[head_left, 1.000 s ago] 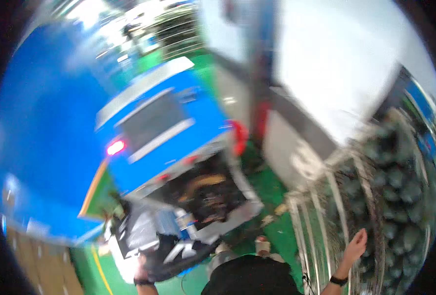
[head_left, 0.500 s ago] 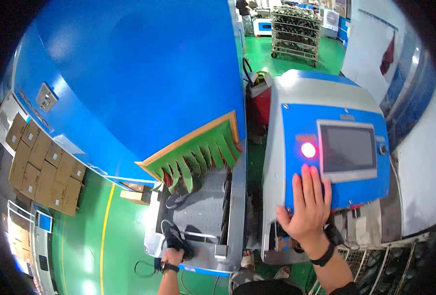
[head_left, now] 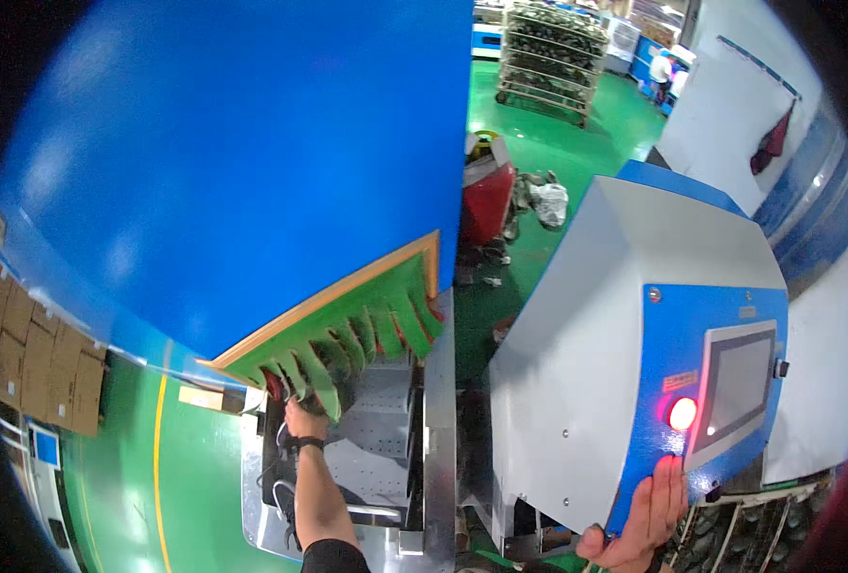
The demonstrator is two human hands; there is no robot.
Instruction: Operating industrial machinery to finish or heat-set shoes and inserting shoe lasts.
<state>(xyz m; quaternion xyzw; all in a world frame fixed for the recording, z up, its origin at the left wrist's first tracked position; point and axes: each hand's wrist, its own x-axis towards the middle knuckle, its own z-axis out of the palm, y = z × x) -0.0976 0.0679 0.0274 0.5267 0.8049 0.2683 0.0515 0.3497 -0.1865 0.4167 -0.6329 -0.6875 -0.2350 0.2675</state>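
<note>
My left hand (head_left: 306, 418) reaches to the green strip curtain (head_left: 376, 329) at the blue machine's opening. Its fingers are curled and partly hidden by a strip; they appear closed on a dark shoe, whose pale edge shows beside the hand. A second dark shoe with a white-edged sole (head_left: 285, 501) lies on the tray nearer me, partly behind my forearm. My right hand (head_left: 648, 511) rests with fingers stretched out on the lower edge of the blue control panel (head_left: 667, 358), below a glowing red button (head_left: 682, 413).
The large blue machine (head_left: 252, 162) fills the left, with a perforated grey tray (head_left: 381, 420) under its curtain. Stacked cartons (head_left: 46, 358) stand far left. A loaded wire rack (head_left: 553, 62) and a red bin (head_left: 488, 205) are at the back. Another rack (head_left: 744, 530) stands lower right.
My left hand has left the nearer shoe and moved forward to the curtain. My right hand stays by the panel's lower edge. The view has shifted, bringing the panel lower and to the right.
</note>
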